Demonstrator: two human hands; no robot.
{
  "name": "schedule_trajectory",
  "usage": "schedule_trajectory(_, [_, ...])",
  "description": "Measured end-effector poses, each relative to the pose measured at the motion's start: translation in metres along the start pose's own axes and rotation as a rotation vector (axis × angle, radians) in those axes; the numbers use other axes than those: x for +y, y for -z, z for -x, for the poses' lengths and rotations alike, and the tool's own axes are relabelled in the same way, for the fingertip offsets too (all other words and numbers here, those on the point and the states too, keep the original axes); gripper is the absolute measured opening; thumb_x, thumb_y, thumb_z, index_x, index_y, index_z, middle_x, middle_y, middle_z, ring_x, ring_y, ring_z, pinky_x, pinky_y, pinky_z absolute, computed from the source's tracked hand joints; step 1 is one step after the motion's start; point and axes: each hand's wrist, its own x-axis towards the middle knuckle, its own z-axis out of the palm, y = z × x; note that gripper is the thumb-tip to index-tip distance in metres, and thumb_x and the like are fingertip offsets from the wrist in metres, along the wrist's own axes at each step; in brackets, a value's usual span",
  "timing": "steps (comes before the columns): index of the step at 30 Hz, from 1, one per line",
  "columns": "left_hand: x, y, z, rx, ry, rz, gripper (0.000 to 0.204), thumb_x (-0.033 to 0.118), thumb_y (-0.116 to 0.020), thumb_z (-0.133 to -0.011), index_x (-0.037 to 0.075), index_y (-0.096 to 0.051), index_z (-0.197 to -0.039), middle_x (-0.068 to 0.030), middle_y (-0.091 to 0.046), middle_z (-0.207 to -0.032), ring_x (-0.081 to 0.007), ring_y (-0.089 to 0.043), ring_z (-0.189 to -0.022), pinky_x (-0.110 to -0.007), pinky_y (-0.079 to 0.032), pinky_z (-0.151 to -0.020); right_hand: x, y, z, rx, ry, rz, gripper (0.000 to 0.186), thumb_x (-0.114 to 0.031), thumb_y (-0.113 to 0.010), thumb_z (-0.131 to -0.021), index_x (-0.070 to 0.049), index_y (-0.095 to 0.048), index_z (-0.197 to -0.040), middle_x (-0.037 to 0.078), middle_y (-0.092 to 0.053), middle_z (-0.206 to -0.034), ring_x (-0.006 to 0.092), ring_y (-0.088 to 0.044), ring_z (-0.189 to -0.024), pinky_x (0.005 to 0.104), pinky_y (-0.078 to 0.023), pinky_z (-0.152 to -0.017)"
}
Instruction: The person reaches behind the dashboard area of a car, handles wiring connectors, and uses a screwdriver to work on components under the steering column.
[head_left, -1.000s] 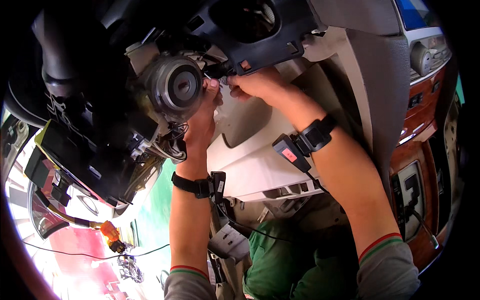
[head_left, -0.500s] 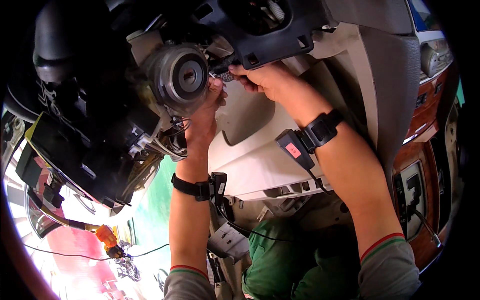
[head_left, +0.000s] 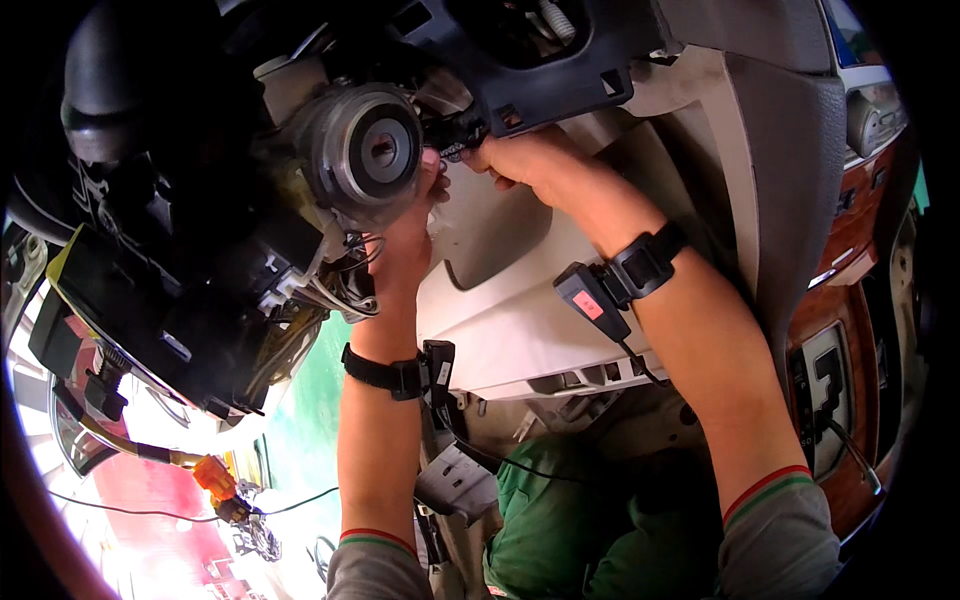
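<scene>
An ignition lock cylinder point(head_left: 383, 148) with a round grey face and a clear outer ring stands out from the opened steering column. Just right of it a dark, wrapped-looking part point(head_left: 458, 132), perhaps a wiring bundle, runs under the black trim panel point(head_left: 545, 95). My right hand point(head_left: 508, 160) is closed at this dark part's lower end, its fingertips partly hidden. Beside the cylinder's lower right side is my left hand point(head_left: 425, 190), thumb up and fingers curled. Whatever it pinches, if anything, is hidden. Black straps with small boxes sit on both forearms.
Loose wires point(head_left: 335, 295) hang below the column at left. An orange connector point(head_left: 213, 478) dangles lower left. The beige lower dash panel point(head_left: 520, 340) lies behind my arms. At right are the wood-trimmed console and gear shifter plate point(head_left: 828, 385). Green-clothed legs point(head_left: 545, 510) are below.
My right hand's fingers have shifted slightly and curled down at the dark part, showing more of it. My left fingers have drawn in closer to the cylinder. Both forearms stay nearly in place.
</scene>
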Motion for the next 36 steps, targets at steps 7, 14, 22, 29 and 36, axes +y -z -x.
schedule_trajectory(7, [0.002, -0.005, 0.004, 0.054, 0.064, 0.009, 0.008, 0.013, -0.064, -0.091, 0.005, -0.065, -0.093, -0.0017, -0.062, -0.085, -0.0123, -0.056, -0.077, -0.026, -0.046, -0.072, 0.014, -0.004, -0.014, -0.033, 0.016, -0.004, 0.011, -0.013, -0.073, -0.075, -0.004, -0.067, -0.075, 0.004, -0.062, -0.067, 0.0114, -0.046, -0.052, 0.0277, -0.037, -0.046])
schedule_trajectory(14, [0.007, 0.004, -0.003, 0.004, -0.064, 0.025, 0.008, 0.016, -0.065, -0.091, 0.007, -0.065, -0.091, 0.0, -0.061, -0.083, -0.012, -0.056, -0.076, -0.028, -0.046, -0.073, 0.014, -0.002, -0.015, -0.316, -0.028, 0.046, 0.013, -0.015, -0.074, -0.074, -0.005, -0.067, -0.072, 0.004, -0.065, -0.069, 0.0103, -0.047, -0.055, 0.0255, -0.036, -0.05])
schedule_trajectory(22, [0.013, 0.011, -0.001, -0.017, 0.09, 0.159, 0.008, 0.018, -0.063, -0.093, 0.011, -0.064, -0.09, 0.0015, -0.063, -0.085, -0.0114, -0.058, -0.078, -0.028, -0.044, -0.07, 0.014, -0.006, -0.01, -0.294, 0.068, -0.115, 0.012, -0.015, -0.076, -0.073, -0.007, -0.068, -0.075, 0.003, -0.065, -0.069, 0.009, -0.052, -0.063, 0.0233, -0.037, -0.056])
schedule_trajectory(29, [0.013, 0.01, 0.001, -0.047, 0.093, 0.134, 0.008, 0.018, -0.063, -0.092, 0.01, -0.064, -0.095, 0.0001, -0.064, -0.087, -0.0119, -0.059, -0.082, -0.029, -0.046, -0.073, 0.02, -0.006, -0.017, -0.174, 0.049, -0.372, 0.015, -0.016, -0.079, -0.07, -0.009, -0.067, -0.074, -0.001, -0.061, -0.069, 0.0088, -0.045, -0.057, 0.0234, -0.034, -0.054])
schedule_trajectory(36, [0.014, 0.001, 0.001, -0.063, 0.142, 0.131, 0.008, 0.013, -0.061, -0.093, 0.007, -0.064, -0.097, -0.0066, -0.066, -0.091, -0.0177, -0.064, -0.082, -0.031, -0.053, -0.076, 0.019, -0.016, -0.014, -0.037, 0.063, -0.496, 0.03, -0.018, -0.082, -0.07, -0.006, -0.069, -0.094, 0.005, -0.068, -0.098, 0.0162, -0.058, -0.089, 0.031, -0.046, -0.078])
